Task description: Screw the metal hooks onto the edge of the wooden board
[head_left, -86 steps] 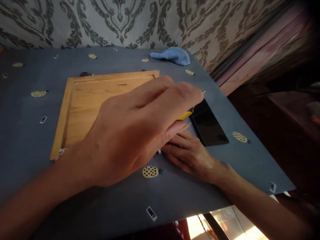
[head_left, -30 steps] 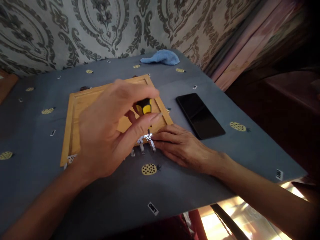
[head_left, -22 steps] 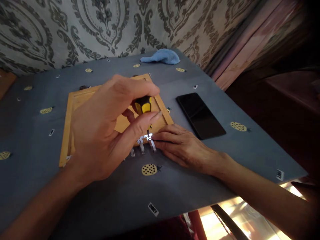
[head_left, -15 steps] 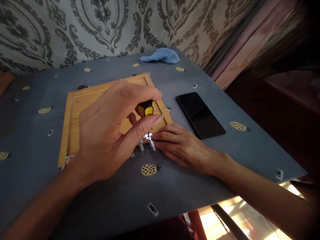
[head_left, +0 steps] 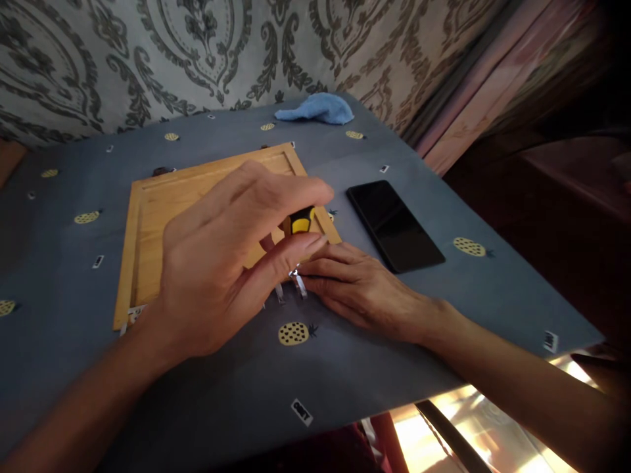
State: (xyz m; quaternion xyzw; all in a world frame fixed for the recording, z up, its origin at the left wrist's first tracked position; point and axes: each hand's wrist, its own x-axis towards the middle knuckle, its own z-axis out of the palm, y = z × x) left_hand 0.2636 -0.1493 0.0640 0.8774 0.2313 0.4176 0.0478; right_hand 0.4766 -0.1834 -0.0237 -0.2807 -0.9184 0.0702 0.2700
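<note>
A screwdriver [head_left: 301, 223] with a black-and-yellow handle is pinched between the thumb and fingers of my left hand [head_left: 217, 263]. Its lower part is hidden behind my thumb. Just below sits a small shiny metal bracket [head_left: 298, 284] at the near right edge of a shallow wooden frame [head_left: 129, 243]. My right hand [head_left: 365, 286] rests on the table, fingers together, their tips pressed on that bracket and the frame's corner. A second metal bracket [head_left: 280, 293] sticks out from the same edge, left of the first, partly covered by my left hand.
To the right lies a black smartphone [head_left: 396, 226]. A blue cloth [head_left: 318, 109] is bunched at the table's back edge by the patterned wall. Dark fittings [head_left: 162, 171] show along the frame's far side. The table [head_left: 236, 394] has a grey pineapple-print cover.
My left hand has shifted slightly right and turned, and the screwdriver handle has tilted and sits a little lower right. My right hand and the frame have stayed in place.
</note>
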